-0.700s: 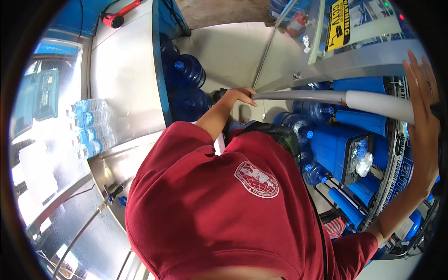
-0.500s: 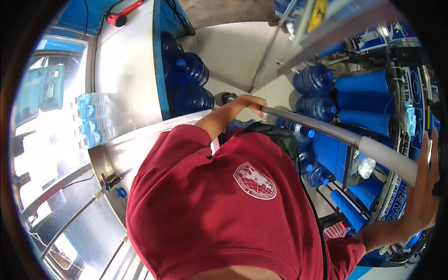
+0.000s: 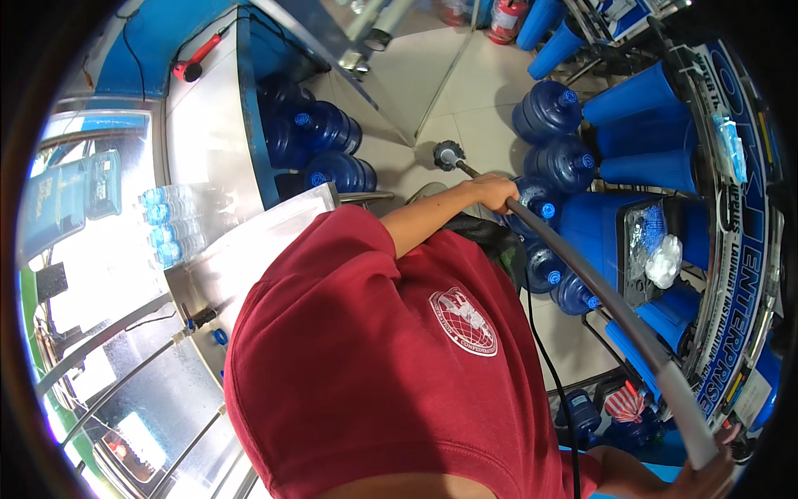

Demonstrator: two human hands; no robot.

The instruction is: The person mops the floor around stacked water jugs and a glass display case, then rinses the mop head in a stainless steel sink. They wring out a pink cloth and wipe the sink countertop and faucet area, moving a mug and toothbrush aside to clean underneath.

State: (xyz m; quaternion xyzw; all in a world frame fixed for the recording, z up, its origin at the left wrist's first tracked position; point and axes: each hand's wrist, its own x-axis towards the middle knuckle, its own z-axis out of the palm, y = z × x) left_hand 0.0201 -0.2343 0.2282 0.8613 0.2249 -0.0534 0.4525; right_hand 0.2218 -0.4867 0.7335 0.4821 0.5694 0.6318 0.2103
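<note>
A long pole (image 3: 619, 312) slants across in front of me, dark along the middle, with a thick pale grey section at its lower right end. Its far end bears a dark, knobbed round head (image 3: 449, 155) close to the tiled floor. My left hand (image 3: 497, 193) is closed around the pole near that head. At the lower right, my right hand (image 3: 705, 478) is at the grey end, its fingers partly blurred and seemingly wrapped round it. Several large blue water jugs (image 3: 559, 164) stand just beyond my left hand.
A pale counter (image 3: 204, 116) at left carries a red hand-held tool (image 3: 198, 60) and packed small bottles (image 3: 176, 220). More blue jugs (image 3: 332, 129) stand beside it. Blue cylinders (image 3: 636, 125) and a lettered banner (image 3: 740, 274) line the right. A glass panel edge (image 3: 445, 79) rises ahead.
My right hand has moved down toward the lower right corner with the pole's grey end. The pole slants more steeply, and its dark head now shows beyond my left hand. The view has shifted.
</note>
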